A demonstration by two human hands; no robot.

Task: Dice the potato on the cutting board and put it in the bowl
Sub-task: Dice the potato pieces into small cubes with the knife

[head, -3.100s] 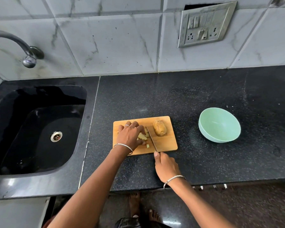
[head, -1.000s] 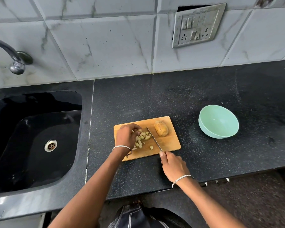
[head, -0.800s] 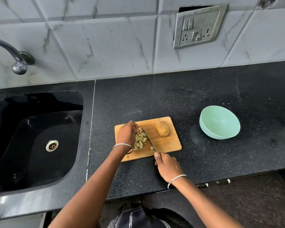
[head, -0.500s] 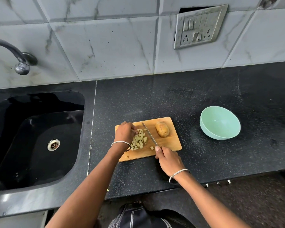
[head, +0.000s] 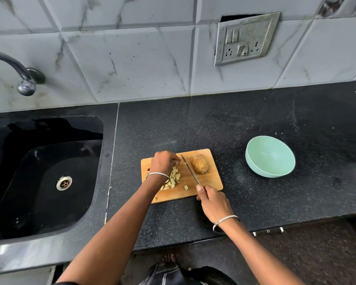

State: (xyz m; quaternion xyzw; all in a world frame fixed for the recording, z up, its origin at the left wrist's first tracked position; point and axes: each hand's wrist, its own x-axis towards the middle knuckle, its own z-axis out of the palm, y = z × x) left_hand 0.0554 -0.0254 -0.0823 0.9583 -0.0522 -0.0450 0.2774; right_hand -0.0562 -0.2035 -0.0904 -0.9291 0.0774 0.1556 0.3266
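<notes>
Potato half (head: pixel 199 166) sits by board's (head: pixel 212 182) far edge; right fingers (head: pixel 201 191) grip knife (head: pixel 190 171); left fingers (head: pixel 173 159) curl over dice (head: pixel 174 178), hold unclear.

Lighting's soft and even: tiles (head: pixel 132 64) bright, bowl (head: pixel 270 156) barely throws a shadow. Some glare on the sink (head: pixel 6 248) rim's near-left corner (the tap (head: pixel 26 87) is shiny too). The wide-angle lens bows tile lines toward the edges; the middle's sharp.
</notes>
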